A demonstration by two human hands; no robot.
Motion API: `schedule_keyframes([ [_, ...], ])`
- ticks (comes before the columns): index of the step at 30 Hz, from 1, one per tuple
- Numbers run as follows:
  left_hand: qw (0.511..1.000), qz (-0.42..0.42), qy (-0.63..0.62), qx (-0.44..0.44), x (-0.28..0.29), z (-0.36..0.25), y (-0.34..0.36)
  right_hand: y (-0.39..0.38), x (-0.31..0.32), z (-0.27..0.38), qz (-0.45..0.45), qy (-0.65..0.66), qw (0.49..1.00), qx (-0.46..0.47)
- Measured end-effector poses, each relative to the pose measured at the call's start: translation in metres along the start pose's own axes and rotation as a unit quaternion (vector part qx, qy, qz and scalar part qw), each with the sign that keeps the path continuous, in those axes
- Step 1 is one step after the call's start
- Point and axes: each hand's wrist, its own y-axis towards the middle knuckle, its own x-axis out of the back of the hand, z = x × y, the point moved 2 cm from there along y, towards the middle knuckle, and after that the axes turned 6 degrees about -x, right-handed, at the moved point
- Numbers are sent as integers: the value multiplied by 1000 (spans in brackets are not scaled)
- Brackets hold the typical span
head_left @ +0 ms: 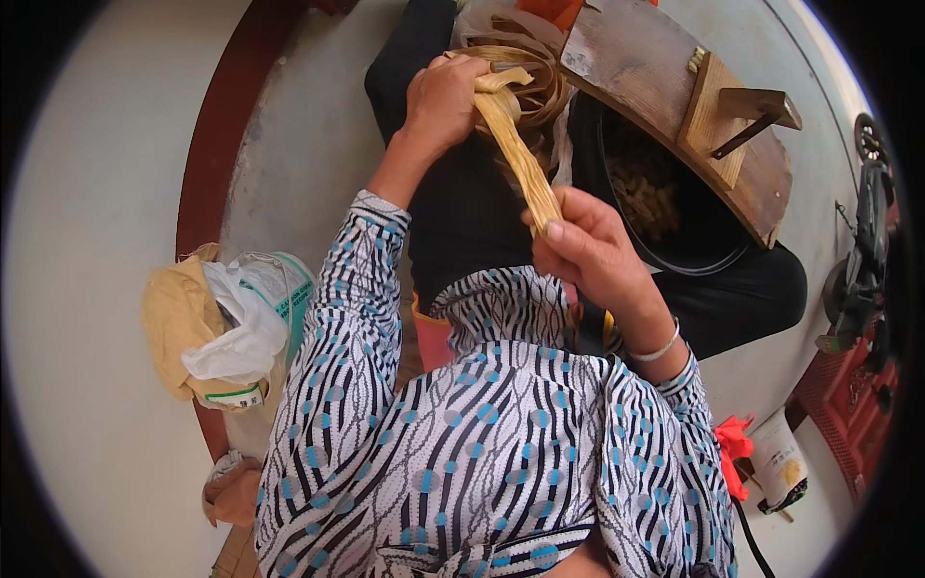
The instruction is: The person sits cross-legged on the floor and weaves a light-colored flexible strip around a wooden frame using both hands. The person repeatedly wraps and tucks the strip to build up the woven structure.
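Note:
A long, creased, straw-yellow dried leaf strip [520,159] is stretched between my two hands over my lap. My left hand [445,101] is closed around its upper part, by a loose coil of brown dried strips [549,91] in clear plastic. Lower and to the right, my right hand [590,241] pinches the other end, thumb on top. The fingers of the left hand are partly hidden behind its back.
A wooden board [626,53] with an upright block and metal bracket [744,135] lies over a dark round tub [713,226] holding pale pieces. Stuffed bags [236,328] stand at the left. At the right are a black wheeled machine [862,250] and a red plastic crate [833,409].

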Motion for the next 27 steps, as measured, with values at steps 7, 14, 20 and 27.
schedule_keyframes([
  [7, 984, -53, 166, -27, -62, 40, 36, -86, -17, 37, -113, -145, 982, 32],
  [14, 986, 75, 124, 85, -89, 58, 69, -162, -10, 81, 205, 71, 886, 410],
  [20, 959, -92, 253, -94, -87, 11, 28, -213, 18, 104, 117, 126, 863, 474],
  [27, 959, 251, 128, 40, -145, 24, 49, -190, 16, 98, 36, 195, 865, 462],
])
